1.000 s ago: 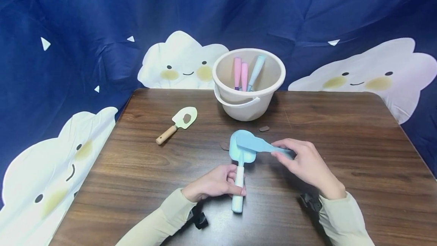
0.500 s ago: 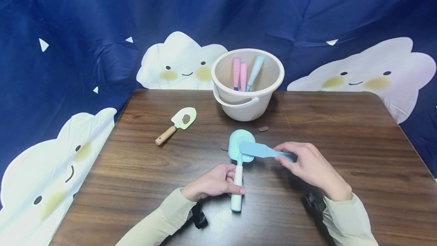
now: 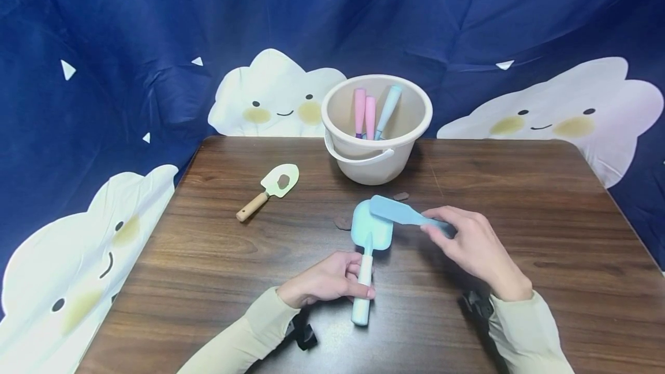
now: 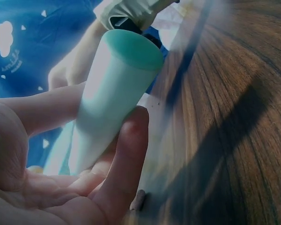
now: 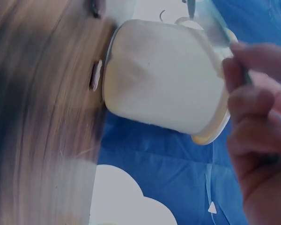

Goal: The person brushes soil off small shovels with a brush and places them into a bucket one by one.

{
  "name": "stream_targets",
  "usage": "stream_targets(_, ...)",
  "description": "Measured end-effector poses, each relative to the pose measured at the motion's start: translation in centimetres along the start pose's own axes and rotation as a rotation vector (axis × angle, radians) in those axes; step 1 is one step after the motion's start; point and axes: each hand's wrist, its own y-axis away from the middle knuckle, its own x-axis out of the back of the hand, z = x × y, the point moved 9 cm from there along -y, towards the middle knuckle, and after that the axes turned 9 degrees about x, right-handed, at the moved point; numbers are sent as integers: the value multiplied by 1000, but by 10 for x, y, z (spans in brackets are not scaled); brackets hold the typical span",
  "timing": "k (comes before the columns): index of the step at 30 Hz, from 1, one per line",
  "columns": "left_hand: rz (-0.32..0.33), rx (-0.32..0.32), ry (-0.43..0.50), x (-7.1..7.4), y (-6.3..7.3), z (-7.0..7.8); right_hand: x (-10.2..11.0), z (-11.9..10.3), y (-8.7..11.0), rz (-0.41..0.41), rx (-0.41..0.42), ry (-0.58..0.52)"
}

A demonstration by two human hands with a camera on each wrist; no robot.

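Note:
My left hand grips the pale handle of a light blue toy shovel, its blade pointing away from me above the table. In the left wrist view, fingers and thumb close round the handle, whose green end faces the camera. Between thumb and fingers my right hand pinches a flat blue spatula. The spatula's broad end overlaps the far right part of the shovel blade; whether they touch I cannot tell. My right hand appears curled in its wrist view, where the spatula is blurred.
A beige bucket at the table's back holds pink and light blue handles. To the left lies a green trowel with a wooden handle and a brown lump on it. Small brown pieces lie near the shovel, one by the bucket.
The spatula shifts down and right across the shovel blade, then back up toward its far edge. The shovel moves slightly right and turns a little in my left hand.

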Motion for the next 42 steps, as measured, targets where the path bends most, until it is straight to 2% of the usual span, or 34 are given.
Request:
stream_targets(6, -16, -6, -1, -2, 0, 3, -15, -8, 0, -99, 36, -146)
stream_targets(12, -57, -22, -3, -7, 2, 5, -19, -10, -2, -162, 49, -135)
stream_targets(16, -75, -33, -19, -10, 3, 5, -16, -9, -3, -130, 59, -75)
stream_targets(21, -77, -33, -34, -10, 3, 4, -8, -7, -6, -30, 73, 8)
stream_targets(26, -76, -19, -30, -10, 3, 2, -4, -4, -5, 26, 45, 46)
stream_targets(33, -54, -6, 8, -6, 1, 3, -5, -1, 0, 6, 13, -60)
stream_targets(38, -37, 4, 24, -3, 0, 3, -9, -3, 5, -72, 20, -167)
stream_targets(42, -33, 8, 32, -2, 0, 3, -14, -1, 9, -138, 4, -202)
